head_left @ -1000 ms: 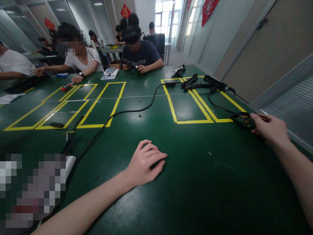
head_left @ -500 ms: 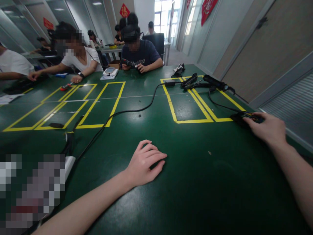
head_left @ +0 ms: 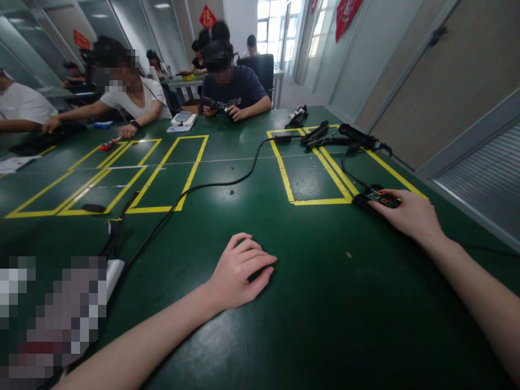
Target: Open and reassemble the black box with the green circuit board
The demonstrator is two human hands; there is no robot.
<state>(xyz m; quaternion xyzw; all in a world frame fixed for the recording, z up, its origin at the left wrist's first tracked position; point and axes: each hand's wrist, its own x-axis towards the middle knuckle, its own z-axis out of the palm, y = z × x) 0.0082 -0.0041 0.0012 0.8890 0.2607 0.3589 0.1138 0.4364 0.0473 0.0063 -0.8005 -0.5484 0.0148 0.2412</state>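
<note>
My left hand (head_left: 244, 270) rests palm down on the green table (head_left: 284, 309), holding nothing, its fingers loosely stretched. At the right, my right hand (head_left: 414, 214) grips a small black device (head_left: 368, 203) with green and orange parts showing on top; its exact kind I cannot make out. The device is low at the table, by the front corner of the right yellow tape outline (head_left: 327, 201). A thin black cord (head_left: 351, 174) runs back from it towards the black folded gear (head_left: 357, 135). My palm hides part of the device.
A long black cable (head_left: 219, 184) with an inline box (head_left: 283, 139) crosses the table. A blurred-out object (head_left: 60, 319) lies at the near left. Across the table, one person (head_left: 233, 89) holds a black tool, and another person (head_left: 134, 100) reaches over a red-and-grey tool (head_left: 106, 145).
My right hand has slid left with the black device, and the cord behind it has bent more sharply. My left hand stays in place.
</note>
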